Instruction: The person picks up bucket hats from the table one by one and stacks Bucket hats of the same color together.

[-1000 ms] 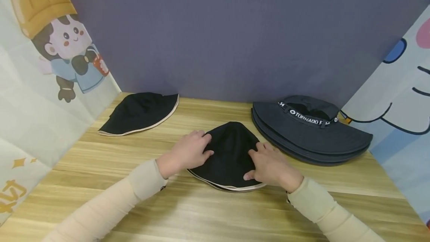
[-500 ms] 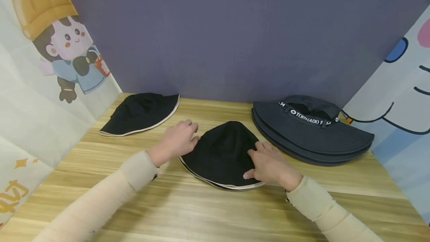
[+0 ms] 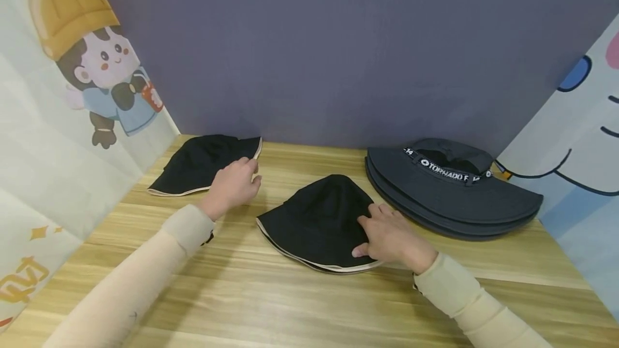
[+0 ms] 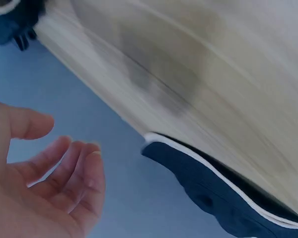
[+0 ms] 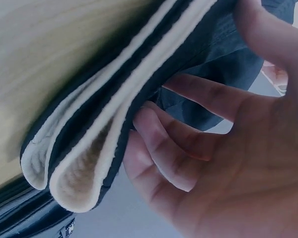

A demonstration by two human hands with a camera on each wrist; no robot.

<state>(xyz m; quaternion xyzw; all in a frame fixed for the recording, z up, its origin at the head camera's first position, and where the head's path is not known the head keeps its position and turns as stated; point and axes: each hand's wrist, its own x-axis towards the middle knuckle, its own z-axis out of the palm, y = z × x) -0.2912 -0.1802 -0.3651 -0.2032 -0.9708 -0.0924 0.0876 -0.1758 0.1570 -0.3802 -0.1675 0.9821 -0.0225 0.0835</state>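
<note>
Fingers (image 5: 161, 131) of the right hand (image 3: 391, 238) curl round the cream-trimmed brim of the folded black hat (image 3: 319, 219) at the middle of the wooden surface (image 3: 300, 305), thumb on top. At far left, the left hand (image 3: 234, 184) hovers with relaxed, slightly spread fingers (image 4: 72, 168) over the right edge of a second black hat (image 3: 200, 162). Grey hats (image 3: 450, 192) are stacked at far right.

A light wooden tabletop (image 3: 300, 305) holds a folded black cream-trimmed bucket hat (image 3: 316, 222) near its middle, a second black cream-trimmed hat (image 3: 198, 165) at its far left corner, and stacked dark grey wide-brimmed hats (image 3: 450, 192) along its right edge.
</note>
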